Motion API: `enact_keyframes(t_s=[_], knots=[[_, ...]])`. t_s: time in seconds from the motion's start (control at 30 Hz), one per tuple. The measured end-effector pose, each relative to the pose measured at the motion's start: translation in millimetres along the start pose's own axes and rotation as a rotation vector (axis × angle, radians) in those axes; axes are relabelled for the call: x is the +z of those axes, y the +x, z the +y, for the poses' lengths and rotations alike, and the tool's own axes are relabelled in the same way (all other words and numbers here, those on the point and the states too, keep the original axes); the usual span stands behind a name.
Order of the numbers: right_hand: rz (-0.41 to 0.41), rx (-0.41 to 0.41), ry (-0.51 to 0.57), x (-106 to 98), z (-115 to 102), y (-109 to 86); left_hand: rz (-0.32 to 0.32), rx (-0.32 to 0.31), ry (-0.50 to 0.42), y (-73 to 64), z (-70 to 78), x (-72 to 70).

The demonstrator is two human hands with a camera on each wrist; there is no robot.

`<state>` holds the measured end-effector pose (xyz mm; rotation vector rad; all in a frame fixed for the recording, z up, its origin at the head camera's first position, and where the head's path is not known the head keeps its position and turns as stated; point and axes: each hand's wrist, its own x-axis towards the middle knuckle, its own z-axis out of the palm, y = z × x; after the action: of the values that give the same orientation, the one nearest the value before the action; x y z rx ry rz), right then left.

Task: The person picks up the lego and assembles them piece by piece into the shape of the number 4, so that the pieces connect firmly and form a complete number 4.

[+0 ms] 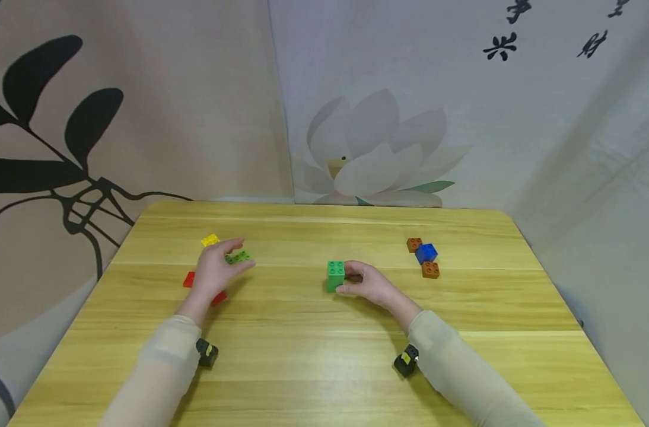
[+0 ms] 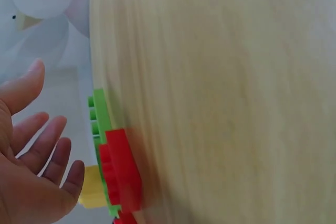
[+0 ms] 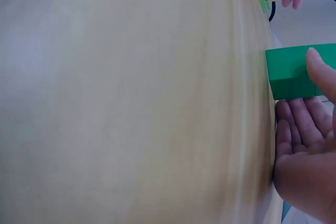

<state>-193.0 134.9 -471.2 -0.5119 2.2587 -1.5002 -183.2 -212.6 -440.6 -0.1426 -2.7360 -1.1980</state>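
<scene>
My right hand (image 1: 368, 286) holds a tall green toy block (image 1: 335, 277) upright on the table, near the middle. In the right wrist view, the thumb lies on the block's side (image 3: 289, 72), and the other fingers are beside it. My left hand (image 1: 216, 267) hovers above a lime-green studded piece (image 1: 239, 257), its thumb and fingers spread apart with nothing between them. Beneath and around this hand lie a yellow brick (image 1: 210, 239) and two red bricks, one on the left (image 1: 188, 279) and another by the wrist (image 1: 219, 298). The left hand partly covers these pieces.
On the right side of the wooden table (image 1: 314, 367), a blue brick (image 1: 426, 253) sits between two brown bricks, one behind (image 1: 414, 244) and one in front (image 1: 430, 270). A printed cloth (image 1: 383, 118) hangs behind the table's far edge.
</scene>
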Motion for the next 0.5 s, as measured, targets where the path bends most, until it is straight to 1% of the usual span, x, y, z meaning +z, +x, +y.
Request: enact_keyframes(t_s=[0.13,0.2,0.37,0.5], knots=[[-0.014,0.000,0.024,-1.5,-2.2,-1.1,-0.015,-0.042,0.032,0.9,-6.4,-1.9],[-0.023,-0.009,0.040,-2.4,-9.9,-4.3,-0.017,-0.053,0.056,1.2,-8.7,-2.6],[-0.041,-0.026,0.051,-4.0,-29.0,-13.1,-0.016,-0.053,0.141,2.2,-14.3,-3.6],[-0.044,-0.023,0.059,-4.5,-32.9,-15.1,-0.026,-0.049,0.173,4.1,-18.4,-4.1]])
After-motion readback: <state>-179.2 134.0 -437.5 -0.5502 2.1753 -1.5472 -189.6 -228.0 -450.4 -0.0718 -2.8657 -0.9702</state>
